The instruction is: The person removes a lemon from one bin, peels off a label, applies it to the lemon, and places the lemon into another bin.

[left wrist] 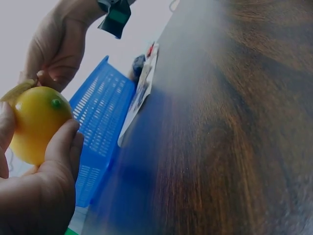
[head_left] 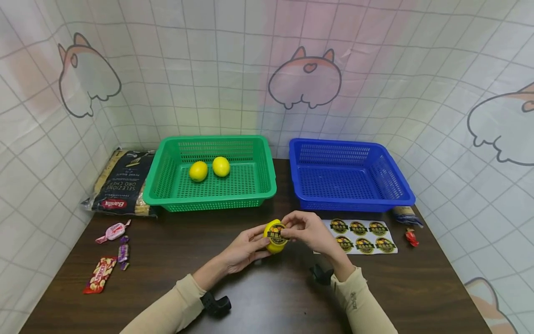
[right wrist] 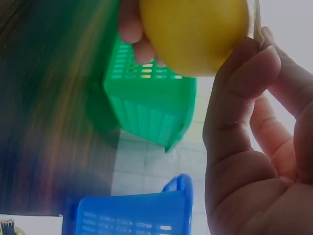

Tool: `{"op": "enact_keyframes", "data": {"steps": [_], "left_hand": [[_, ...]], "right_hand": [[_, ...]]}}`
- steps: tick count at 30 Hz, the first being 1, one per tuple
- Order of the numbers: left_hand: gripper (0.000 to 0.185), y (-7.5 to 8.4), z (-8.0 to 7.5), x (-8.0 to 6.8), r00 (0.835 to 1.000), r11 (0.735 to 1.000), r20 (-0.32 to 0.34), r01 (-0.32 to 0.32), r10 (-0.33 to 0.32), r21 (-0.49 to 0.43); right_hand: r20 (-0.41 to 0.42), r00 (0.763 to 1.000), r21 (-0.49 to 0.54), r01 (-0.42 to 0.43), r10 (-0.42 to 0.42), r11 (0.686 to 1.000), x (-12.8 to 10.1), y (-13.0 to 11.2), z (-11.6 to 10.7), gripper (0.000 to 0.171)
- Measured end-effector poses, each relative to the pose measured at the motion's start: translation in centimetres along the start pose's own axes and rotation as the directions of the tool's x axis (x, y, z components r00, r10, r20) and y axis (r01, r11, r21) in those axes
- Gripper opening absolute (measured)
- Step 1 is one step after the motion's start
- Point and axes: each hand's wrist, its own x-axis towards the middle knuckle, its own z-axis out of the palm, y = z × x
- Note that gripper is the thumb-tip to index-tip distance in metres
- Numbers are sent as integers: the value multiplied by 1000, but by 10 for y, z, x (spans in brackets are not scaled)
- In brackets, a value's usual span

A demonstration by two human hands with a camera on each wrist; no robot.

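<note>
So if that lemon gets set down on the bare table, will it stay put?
Probably not for long: the lemon is rounded, so it may roll on the smooth table. It looks firm, as the left hand cups it without denting. The sticker the right hand presses on seems thin and floppy.

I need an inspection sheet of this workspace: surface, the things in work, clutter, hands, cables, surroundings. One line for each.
Surface: dark wooden table, no spills seen.
Things in work: lemon held above the table, a round sticker on it; sticker sheet with six stickers beside it; green basket with two lemons; blue basket with nothing in it.
Clutter: pasta bag at left; candies and a snack packet in front of it; small red wrapper at right.
Hands: left hand grips the lemon; right hand pinches the sticker against it.
Cables: nothing seen.
Surroundings: white grid cloth with cartoon animals on all sides.
</note>
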Motion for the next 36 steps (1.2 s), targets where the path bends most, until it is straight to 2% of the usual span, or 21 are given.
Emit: {"op": "enact_keyframes", "data": {"steps": [5,12,15,20,23,26,32,34,36], "left_hand": [[67,-1,0,-1,1000,1000,-2,-10,11,19],[66,4,4,-3,999,999,-25,38,-38,-5],[67,6,8,-4,997,999,-61,41,-40,18],[63,4,12,-1,987,992,-159,39,-19,121],[63,1,13,1,978,990,-206,40,-11,137],[62,-1,13,1,974,991,-226,32,-2,132],[63,-2,13,0,975,992,-221,22,6,123],[62,-2,13,0,976,992,-218,15,13,126],[60,-1,13,0,975,992,-222,12,16,122]], "right_hand": [[-16,1000,-23,-6,5,1000,1,-1,4,26],[-65,998,-126,-17,9,992,1,-1,10,27],[-81,997,-178,-6,-9,984,0,-3,14,25],[-116,990,-303,46,-85,952,0,-5,21,24],[-136,985,-346,54,-107,937,-1,-8,24,24],[-144,985,-367,40,-99,929,-1,-8,26,25],[-117,992,-347,3,-47,938,-1,-3,28,28],[-107,994,-313,0,-35,950,0,0,28,32],[-78,997,-238,-10,-9,971,2,4,27,39]]}}
